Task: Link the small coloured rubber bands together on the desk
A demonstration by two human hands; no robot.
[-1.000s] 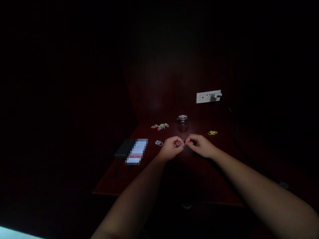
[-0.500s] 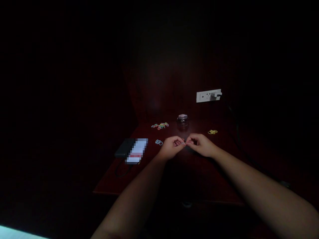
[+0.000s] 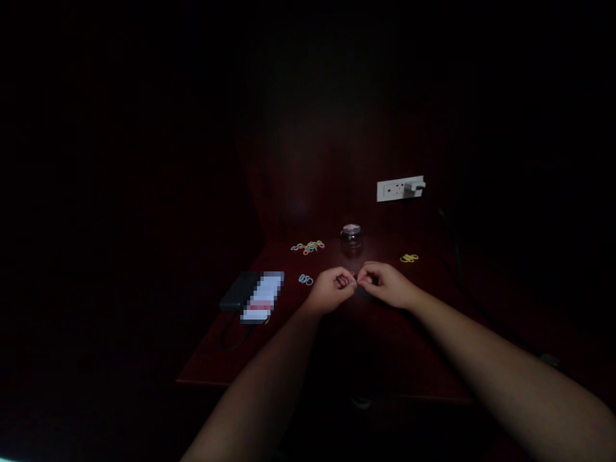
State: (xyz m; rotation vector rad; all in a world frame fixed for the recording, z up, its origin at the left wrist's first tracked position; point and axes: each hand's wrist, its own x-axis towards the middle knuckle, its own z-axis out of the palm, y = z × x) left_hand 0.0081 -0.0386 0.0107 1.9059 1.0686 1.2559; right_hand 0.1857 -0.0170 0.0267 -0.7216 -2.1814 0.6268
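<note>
Table [image 3: 206, 362]: two hands [image 3: 330, 290] [image 3: 389, 285], three band clusters [image 3: 409, 258].

Pale blue bands [image 3: 304, 279], yellow bands [image 3: 409, 258], multicoloured bands [image 3: 312, 246], dark red table [image 3: 212, 366], white socket plate [image 3: 394, 190], black slab [image 3: 235, 294]

No lettering, brand or number can be read anywhere. The pale rectangle [image 3: 264, 298] to the left of the left hand [image 3: 331, 290] is pixelated into coarse blocks, one band of them reddish. The jar lid [image 3: 351, 228] beyond both hands bears pinkish markings too small to read. The socket plate [image 3: 389, 191] beyond the right hand [image 3: 391, 286] shows no legible print
</note>
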